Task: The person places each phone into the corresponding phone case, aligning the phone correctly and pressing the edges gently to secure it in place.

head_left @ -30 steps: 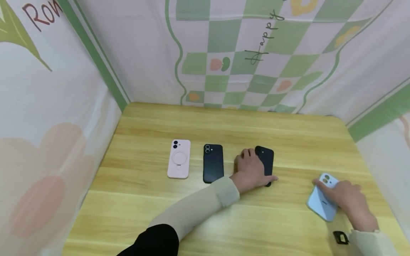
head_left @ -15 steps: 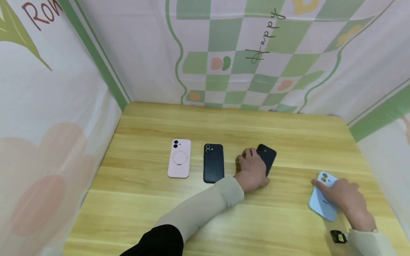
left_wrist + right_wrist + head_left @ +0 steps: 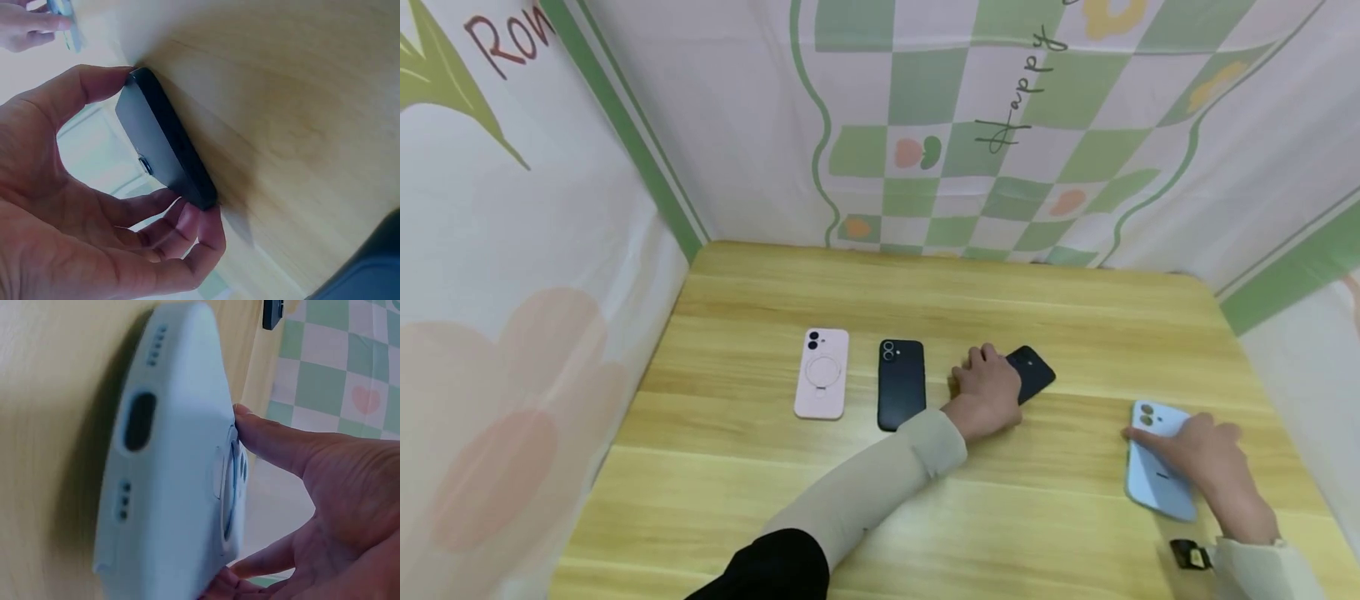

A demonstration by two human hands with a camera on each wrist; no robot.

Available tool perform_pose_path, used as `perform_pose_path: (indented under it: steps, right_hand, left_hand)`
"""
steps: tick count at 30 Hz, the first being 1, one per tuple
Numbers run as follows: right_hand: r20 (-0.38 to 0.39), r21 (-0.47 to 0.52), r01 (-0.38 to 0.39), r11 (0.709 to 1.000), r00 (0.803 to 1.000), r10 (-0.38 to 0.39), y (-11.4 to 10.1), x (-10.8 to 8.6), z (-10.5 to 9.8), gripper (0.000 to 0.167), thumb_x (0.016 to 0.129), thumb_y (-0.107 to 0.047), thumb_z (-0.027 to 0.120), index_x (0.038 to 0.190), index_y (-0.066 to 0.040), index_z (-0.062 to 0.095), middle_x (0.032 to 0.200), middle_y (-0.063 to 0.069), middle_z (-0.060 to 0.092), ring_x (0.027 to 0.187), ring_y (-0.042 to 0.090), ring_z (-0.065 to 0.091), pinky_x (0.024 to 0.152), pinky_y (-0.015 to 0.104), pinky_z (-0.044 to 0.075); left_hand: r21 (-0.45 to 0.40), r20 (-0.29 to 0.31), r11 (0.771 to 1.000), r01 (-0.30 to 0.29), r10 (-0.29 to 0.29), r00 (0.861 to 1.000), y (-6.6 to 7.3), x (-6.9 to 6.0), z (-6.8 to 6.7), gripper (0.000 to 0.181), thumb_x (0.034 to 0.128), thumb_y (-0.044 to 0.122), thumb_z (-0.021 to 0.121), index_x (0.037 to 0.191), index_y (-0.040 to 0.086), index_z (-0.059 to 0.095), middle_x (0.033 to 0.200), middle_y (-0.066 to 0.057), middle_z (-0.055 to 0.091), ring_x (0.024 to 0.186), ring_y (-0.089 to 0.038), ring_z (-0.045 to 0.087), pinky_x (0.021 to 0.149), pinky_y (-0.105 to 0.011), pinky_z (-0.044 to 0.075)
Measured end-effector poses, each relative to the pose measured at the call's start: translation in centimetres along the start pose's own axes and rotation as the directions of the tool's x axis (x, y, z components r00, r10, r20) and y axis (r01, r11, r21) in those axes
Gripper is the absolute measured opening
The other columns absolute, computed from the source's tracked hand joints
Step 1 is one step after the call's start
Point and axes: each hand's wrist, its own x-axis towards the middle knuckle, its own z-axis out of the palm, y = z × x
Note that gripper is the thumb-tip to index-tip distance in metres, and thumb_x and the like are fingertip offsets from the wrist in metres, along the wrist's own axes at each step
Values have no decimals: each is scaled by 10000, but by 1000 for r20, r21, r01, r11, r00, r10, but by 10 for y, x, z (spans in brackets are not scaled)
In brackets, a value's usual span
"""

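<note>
In the head view my left hand grips a black phone right of the table's middle. The left wrist view shows thumb and fingertips on its opposite edges, the phone tilted over the wood. Further right, my right hand holds a light blue phone with a camera bump at its top. Up close in the right wrist view, the blue phone's end shows a port opening and small holes, with the thumb on one side and fingers on the other. A second black phone and a pink phone lie to the left.
All of this is on a pale wooden table. Printed cloth rises behind the table and along both sides. A small black device sits by the right sleeve.
The black phone in my left hand has turned clockwise, its top swinging right. In my right hand the blue phone has turned counter-clockwise, its top swinging left. The other phones have stayed put.
</note>
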Motion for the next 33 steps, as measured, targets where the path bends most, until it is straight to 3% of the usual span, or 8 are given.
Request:
perform_pose_path:
  steps: [8, 11, 15, 16, 19, 22, 28, 33]
  right_hand:
    - [-12, 13, 113, 993, 993, -113, 8, 5, -6, 871, 899, -574, 776, 990, 254, 523, 786, 293, 597, 671, 300, 594, 541, 368, 522]
    - [-32, 21, 152, 988, 988, -151, 12, 3, -11, 794, 929, -499, 772, 1001, 251, 521, 811, 321, 597, 680, 310, 592, 549, 390, 523]
    - [-35, 55, 177, 983, 984, -175, 15, 0, -15, 577, 978, -453, 730, 793, 55, 527, 678, 133, 545, 626, 238, 543, 512, 334, 472]
    - [-30, 74, 176, 982, 984, -174, 16, 0, -17, 580, 986, -456, 721, 782, 50, 524, 670, 69, 535, 620, 216, 532, 507, 318, 457]
    - [-3, 116, 158, 981, 987, -159, 16, 0, -21, 679, 997, -509, 697, 931, 157, 582, 729, 128, 606, 648, 214, 559, 520, 334, 493]
    - [20, 165, 136, 977, 990, -141, 17, 1, -23, 742, 995, -544, 690, 1102, 187, 616, 783, 143, 638, 665, 215, 571, 522, 349, 514]
    - [77, 292, 90, 952, 990, -117, 13, 1, -23, 737, 998, -537, 690, 1202, 170, 652, 739, 20, 654, 594, 153, 571, 494, 321, 525]
    - [95, 343, 113, 932, 984, -154, 6, -2, -27, 603, 1041, -488, 652, 1092, 111, 713, 770, 30, 672, 636, 154, 597, 541, 324, 555]
  left_hand:
    - [-50, -3, 999, 10, -10, 1000, -1, 0, -4, 677, 864, 487, 846, 1366, 153, 537, 1190, -10, 593, 1042, -170, 562, 1002, -439, 521]
    - [-66, 8, 998, -8, 9, 1000, -2, -1, -5, 644, 884, 445, 836, 1367, 144, 534, 1158, -10, 592, 1001, -165, 564, 952, -392, 535]
    - [-109, 15, 993, -40, 42, 999, -4, 0, -5, 582, 903, 384, 824, 1348, 133, 545, 1123, -7, 582, 946, -157, 555, 842, -334, 546]
    - [-123, 16, 991, -49, 51, 999, -5, 0, -5, 566, 906, 366, 821, 1340, 128, 547, 1114, -10, 580, 935, -158, 552, 824, -328, 545]
    - [-175, 26, 982, -68, 73, 997, -6, 3, -4, 544, 901, 307, 831, 1320, 115, 543, 1098, -16, 574, 914, -157, 549, 785, -310, 543]
    - [-252, 36, 964, -86, 98, 995, -7, 5, -2, 542, 923, 255, 818, 1339, 82, 518, 1091, -30, 603, 864, -154, 583, 706, -284, 548]
    - [-393, 28, 914, -103, 124, 992, -6, 5, 0, 609, 1047, 275, 679, 1527, 40, 388, 1049, -62, 738, 687, -145, 630, 543, -259, 518]
    - [-473, -16, 870, -137, 147, 989, -16, 4, 0, 631, 1089, 250, 605, 1582, -10, 307, 917, -96, 743, 608, -151, 604, 524, -249, 497]
